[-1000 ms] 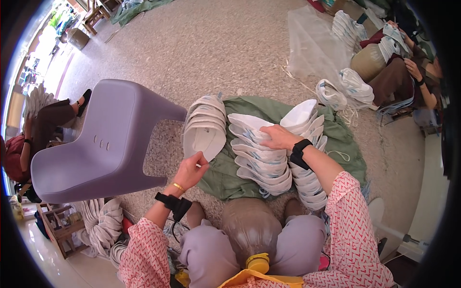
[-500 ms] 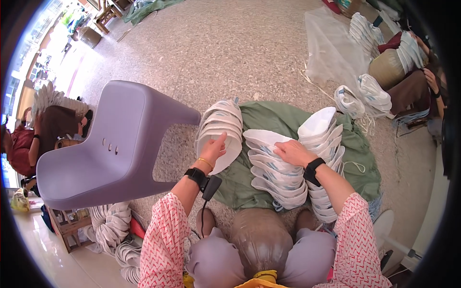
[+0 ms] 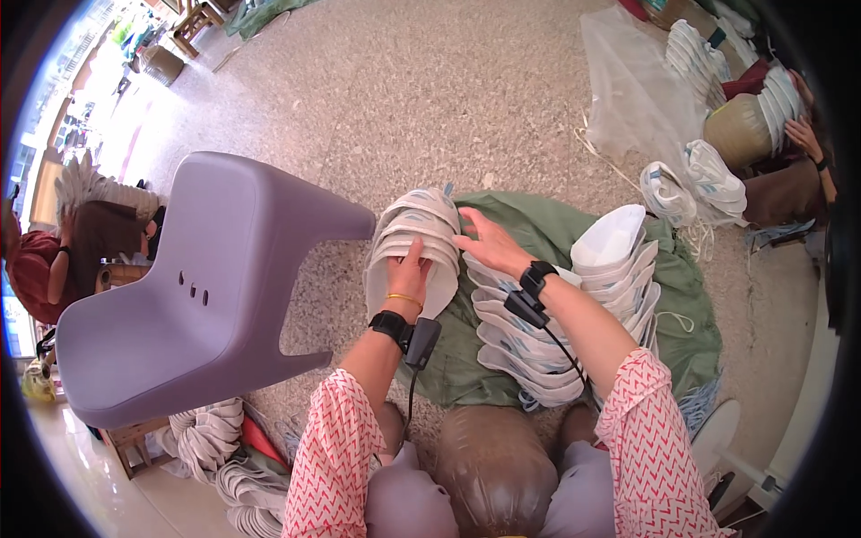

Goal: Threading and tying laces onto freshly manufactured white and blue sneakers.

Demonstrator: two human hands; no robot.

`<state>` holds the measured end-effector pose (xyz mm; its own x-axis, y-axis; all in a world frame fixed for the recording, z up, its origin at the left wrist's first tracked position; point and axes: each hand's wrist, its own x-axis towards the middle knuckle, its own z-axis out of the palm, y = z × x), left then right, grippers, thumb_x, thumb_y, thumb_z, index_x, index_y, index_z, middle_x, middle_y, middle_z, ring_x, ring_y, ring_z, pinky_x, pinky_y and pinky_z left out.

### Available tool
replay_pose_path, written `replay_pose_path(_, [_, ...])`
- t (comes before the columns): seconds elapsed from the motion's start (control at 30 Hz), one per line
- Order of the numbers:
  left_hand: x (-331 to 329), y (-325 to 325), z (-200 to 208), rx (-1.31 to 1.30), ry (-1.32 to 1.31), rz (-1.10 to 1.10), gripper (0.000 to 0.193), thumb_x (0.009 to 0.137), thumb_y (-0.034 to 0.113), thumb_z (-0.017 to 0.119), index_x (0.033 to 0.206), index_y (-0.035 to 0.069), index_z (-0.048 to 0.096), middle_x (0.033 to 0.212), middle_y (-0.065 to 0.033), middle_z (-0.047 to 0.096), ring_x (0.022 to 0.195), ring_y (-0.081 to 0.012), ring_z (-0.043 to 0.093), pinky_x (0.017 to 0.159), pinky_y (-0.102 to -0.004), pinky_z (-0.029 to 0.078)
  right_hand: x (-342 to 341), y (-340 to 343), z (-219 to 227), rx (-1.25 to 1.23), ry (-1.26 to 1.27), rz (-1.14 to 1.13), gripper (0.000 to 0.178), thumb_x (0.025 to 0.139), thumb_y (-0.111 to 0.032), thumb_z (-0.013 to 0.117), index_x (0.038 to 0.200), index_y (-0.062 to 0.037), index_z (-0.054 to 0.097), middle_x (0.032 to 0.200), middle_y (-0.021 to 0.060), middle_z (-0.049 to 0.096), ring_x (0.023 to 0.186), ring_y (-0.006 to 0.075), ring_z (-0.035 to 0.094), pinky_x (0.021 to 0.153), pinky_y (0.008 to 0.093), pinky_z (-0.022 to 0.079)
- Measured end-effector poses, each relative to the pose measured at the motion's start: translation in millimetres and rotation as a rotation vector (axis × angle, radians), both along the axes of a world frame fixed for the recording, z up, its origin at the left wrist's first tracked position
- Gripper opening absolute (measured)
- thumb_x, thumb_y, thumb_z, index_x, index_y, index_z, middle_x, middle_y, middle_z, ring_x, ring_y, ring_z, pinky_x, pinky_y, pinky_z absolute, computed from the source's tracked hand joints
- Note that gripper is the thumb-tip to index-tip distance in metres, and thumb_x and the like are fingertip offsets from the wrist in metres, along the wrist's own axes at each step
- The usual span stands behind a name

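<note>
— Speckled stone floor (image 3: 404,99) all round, green cloth (image 3: 547,233) spread on it, seen from the head camera. Left side?

— Left hand (image 3: 409,273) laid flat against the front of the left stack of white shoe pieces (image 3: 414,235), fingers straight up along the nearest piece, thumb round its edge. Loosely spread, not clenched; cannot tell whether the piece is truly gripped or only steadied.

— And the right?

— Right hand (image 3: 489,244) spread wide, palm down, fingertips at the gap between the left stack and the middle stack (image 3: 520,332). Holding nothing visible. Third stack (image 3: 619,260) just beyond the right wrist, apart from it.

— Room to move?

— Tight on the left: lilac plastic chair (image 3: 206,287) tipped on its side, its corner just beside the left stack. Open floor ahead. Clear plastic bag (image 3: 637,99) and more bundles (image 3: 708,179) well off to the far right, beside another person's hand (image 3: 804,136).

— Changed from half a second back?

— Left hand much where it was, on the left stack. Right hand moved over from the top of the middle stack toward the left stack.
</note>
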<state>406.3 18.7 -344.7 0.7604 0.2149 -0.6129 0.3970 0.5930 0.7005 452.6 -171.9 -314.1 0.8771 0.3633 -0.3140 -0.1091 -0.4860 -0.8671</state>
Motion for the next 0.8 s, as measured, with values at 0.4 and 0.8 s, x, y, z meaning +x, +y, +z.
replay_pose_path(0.4, [-22.3,6.1,23.6,-0.235,0.034,-0.096,0.040,0.098,0.007,0.057,0.138,0.006,0.051,0.136,-0.0082,0.057,0.124,-0.0240,0.055,0.111,-0.0440,0.042,6.3,14.5,-14.6,0.079,0.027,-0.187,0.070,0.093,-0.039,0.067,0.146,0.0008,0.044,0.124,0.0203,0.058,0.117,0.0340,0.058,0.100,0.0405,0.047])
replay_pose_path(0.8, [-94.3,48.3,223.8,-0.241,-0.162,-0.412,0.063,0.096,0.003,0.062,0.153,0.009,0.037,0.152,-0.0092,0.049,0.140,-0.0269,0.047,0.118,-0.0482,0.038,-62.1,-23.7,191.6,0.239,-0.179,-0.031,0.031,0.091,-0.016,0.076,0.108,-0.0027,0.054,0.107,0.0060,0.064,0.097,0.0180,0.067,0.088,0.0323,0.054])
